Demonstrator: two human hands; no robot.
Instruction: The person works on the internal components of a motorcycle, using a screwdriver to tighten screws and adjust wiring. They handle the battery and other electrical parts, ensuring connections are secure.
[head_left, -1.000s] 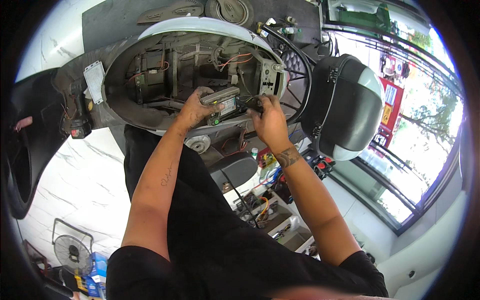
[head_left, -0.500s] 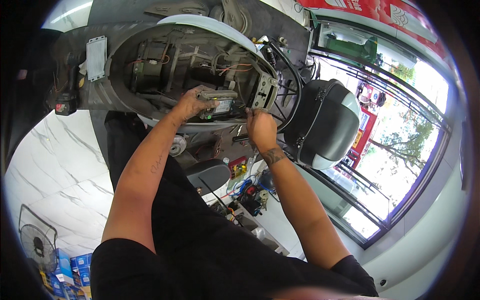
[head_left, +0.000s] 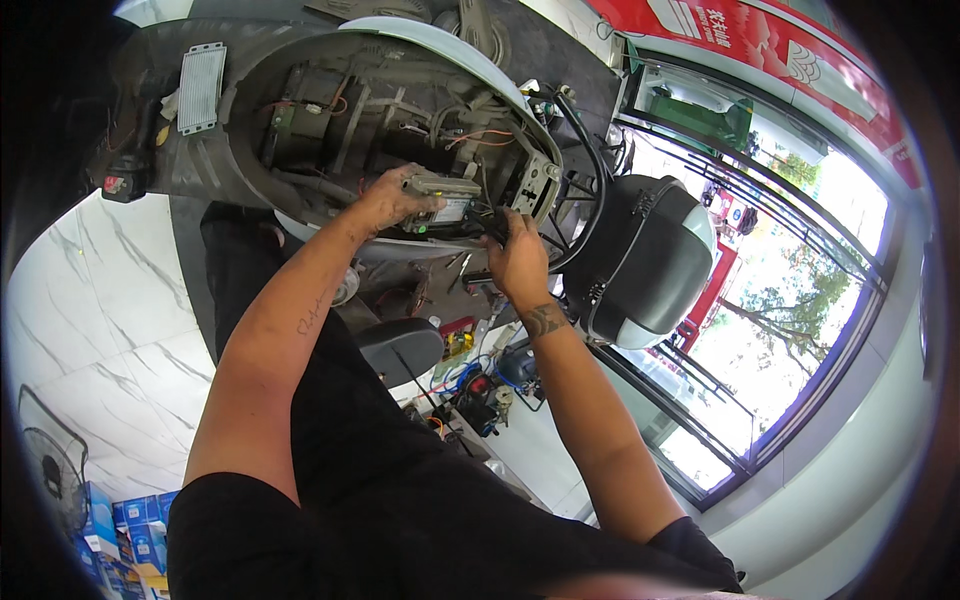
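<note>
In the head view, my left hand [head_left: 388, 198] is closed on one end of a metal box [head_left: 455, 211], holding it at the near side of the open scooter body [head_left: 246, 125]. My right hand [head_left: 519, 260] is at the dark wires [head_left: 487, 219] by the box's right end; whether its fingers grip them I cannot tell. Orange wires [head_left: 483, 135] lie beyond the box, and a finned silver plate [head_left: 202, 88] sits off to the left

White veined tile floor [head_left: 110, 330] at left; daylit, dark-framed window [head_left: 785, 370] at right.
</note>
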